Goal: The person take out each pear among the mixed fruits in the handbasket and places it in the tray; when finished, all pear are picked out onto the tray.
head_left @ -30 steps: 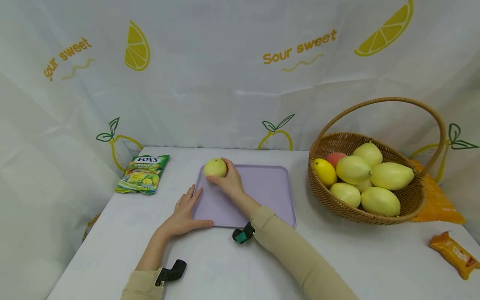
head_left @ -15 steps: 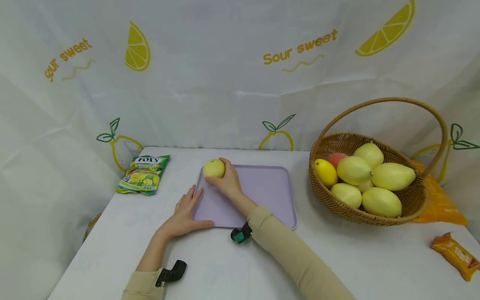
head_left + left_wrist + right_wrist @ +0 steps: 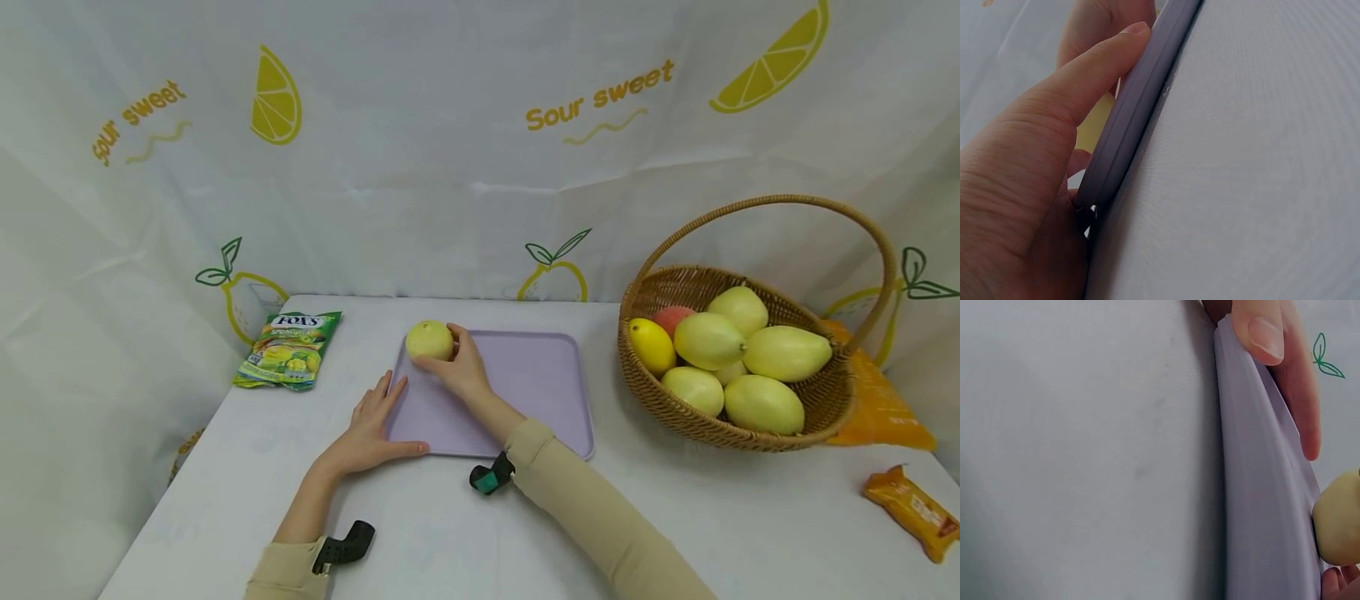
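Note:
In the head view my right hand [image 3: 461, 367] holds a round, pale yellow-green fruit, apparently a small melon [image 3: 428, 340], at the far left corner of a lavender tray [image 3: 525, 367]. Thumb and fingers lie around its near and right sides. The right wrist view has the melon [image 3: 1339, 522] at its right edge, low against the tray, with fingertips beside it. My left hand [image 3: 363, 433] spans the near left corner of the tray, fingers extended along the left rim. Its thumb [image 3: 1110, 62] lies straight against the front rim.
A wicker basket [image 3: 652, 408] with a tall handle stands right of the tray, filled with several pale melons, a lemon [image 3: 652, 346] and a reddish fruit. Green candy bag [image 3: 288, 350] at left; orange packet [image 3: 881, 400] behind the basket; small orange-wrapped snack [image 3: 911, 512] at far right.
The melon first shifts slightly left with my right hand, then stays near the far left tray corner while that hand and wrist draw slightly right and nearer. My left hand keeps its place.

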`<state>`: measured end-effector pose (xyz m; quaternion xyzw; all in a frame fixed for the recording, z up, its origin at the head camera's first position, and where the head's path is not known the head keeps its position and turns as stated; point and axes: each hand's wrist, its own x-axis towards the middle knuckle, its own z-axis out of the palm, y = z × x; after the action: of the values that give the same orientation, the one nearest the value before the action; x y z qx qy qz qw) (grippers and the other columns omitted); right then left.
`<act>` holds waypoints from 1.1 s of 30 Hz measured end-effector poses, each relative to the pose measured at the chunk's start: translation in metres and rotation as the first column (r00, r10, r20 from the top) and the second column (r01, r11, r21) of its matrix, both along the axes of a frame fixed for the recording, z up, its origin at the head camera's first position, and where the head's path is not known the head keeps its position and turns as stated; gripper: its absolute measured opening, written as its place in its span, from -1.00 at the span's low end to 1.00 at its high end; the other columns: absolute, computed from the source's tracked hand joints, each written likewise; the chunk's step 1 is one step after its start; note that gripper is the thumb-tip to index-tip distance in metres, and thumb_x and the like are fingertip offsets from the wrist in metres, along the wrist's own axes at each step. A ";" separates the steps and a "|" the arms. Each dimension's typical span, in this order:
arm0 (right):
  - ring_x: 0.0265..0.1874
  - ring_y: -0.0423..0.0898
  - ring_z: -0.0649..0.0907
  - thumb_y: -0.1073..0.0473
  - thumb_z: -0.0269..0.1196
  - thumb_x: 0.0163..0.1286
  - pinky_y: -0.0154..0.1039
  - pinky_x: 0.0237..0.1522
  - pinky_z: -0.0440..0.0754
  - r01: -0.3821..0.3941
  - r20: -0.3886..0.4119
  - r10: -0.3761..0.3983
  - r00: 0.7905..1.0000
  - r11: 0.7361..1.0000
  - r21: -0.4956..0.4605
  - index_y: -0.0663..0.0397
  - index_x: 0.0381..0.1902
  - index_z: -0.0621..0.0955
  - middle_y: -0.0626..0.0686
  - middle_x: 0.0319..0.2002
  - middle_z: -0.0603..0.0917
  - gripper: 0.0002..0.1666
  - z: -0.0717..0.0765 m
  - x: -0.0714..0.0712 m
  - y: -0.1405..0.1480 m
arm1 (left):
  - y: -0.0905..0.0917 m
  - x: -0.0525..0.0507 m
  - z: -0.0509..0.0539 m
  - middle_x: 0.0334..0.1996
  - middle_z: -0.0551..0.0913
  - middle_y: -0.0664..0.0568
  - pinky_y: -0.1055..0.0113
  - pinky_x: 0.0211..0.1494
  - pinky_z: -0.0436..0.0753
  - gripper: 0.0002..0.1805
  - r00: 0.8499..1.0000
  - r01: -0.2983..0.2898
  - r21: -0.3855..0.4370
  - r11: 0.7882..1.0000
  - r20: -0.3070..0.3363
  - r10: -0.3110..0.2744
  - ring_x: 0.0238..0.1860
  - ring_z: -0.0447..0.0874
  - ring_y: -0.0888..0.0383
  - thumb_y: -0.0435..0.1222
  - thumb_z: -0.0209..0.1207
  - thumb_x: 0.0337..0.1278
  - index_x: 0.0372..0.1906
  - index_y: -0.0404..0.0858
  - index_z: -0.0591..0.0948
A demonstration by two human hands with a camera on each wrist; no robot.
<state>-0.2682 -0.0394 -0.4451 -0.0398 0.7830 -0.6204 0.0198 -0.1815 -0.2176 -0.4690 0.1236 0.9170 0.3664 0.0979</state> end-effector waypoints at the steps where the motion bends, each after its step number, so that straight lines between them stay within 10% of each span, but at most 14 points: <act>1: 0.12 0.08 0.53 0.13 0.50 0.09 -0.04 0.14 0.51 0.009 0.009 -0.009 1.000 1.000 -0.017 0.17 0.40 0.31 0.20 0.22 0.48 -0.04 0.000 0.001 0.002 | 0.000 0.000 0.000 0.55 -0.35 -0.18 -0.36 0.37 -0.29 0.22 1.000 0.000 -0.005 1.000 -0.001 0.000 0.47 -0.48 -0.38 0.17 0.39 -0.08 0.57 -0.16 -0.05; 15: 0.00 -0.03 0.59 0.27 0.34 0.23 -0.29 -0.13 0.58 0.041 0.104 -0.011 0.995 0.957 -0.289 0.24 0.19 0.52 0.20 0.16 0.55 -0.45 0.002 0.027 0.042 | 0.002 0.001 0.001 0.55 -0.32 -0.18 -0.38 0.36 -0.26 0.22 1.000 -0.010 -0.011 1.000 -0.007 0.010 0.47 -0.47 -0.38 0.17 0.41 -0.11 0.57 -0.17 -0.02; 24: -0.12 -0.16 0.62 0.36 0.22 0.30 -0.33 -0.15 0.55 -0.056 0.083 0.087 0.993 0.946 -0.321 0.31 0.09 0.58 0.24 0.09 0.61 -0.62 0.007 0.044 0.070 | 0.000 0.002 0.000 0.55 -0.31 -0.18 -0.39 0.36 -0.23 0.22 1.000 -0.016 -0.014 1.000 -0.020 0.016 0.47 -0.45 -0.37 0.18 0.41 -0.13 0.56 -0.17 0.01; 33: -0.01 0.17 0.61 0.37 0.18 0.34 -0.30 -0.07 0.56 -0.208 0.049 0.227 0.973 0.947 -0.245 0.31 0.05 0.58 0.19 -0.08 0.67 -0.68 0.015 0.063 0.102 | 0.000 0.002 -0.001 0.56 -0.31 -0.16 -0.39 0.36 -0.23 0.19 0.999 -0.008 -0.004 1.000 -0.038 0.008 0.48 -0.43 -0.37 0.16 0.42 -0.12 0.56 -0.16 0.04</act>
<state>-0.2050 0.0628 -0.4298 -0.1044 0.6925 -0.7048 0.1131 -0.1792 -0.2173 -0.4701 0.1265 0.9199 0.3627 0.0792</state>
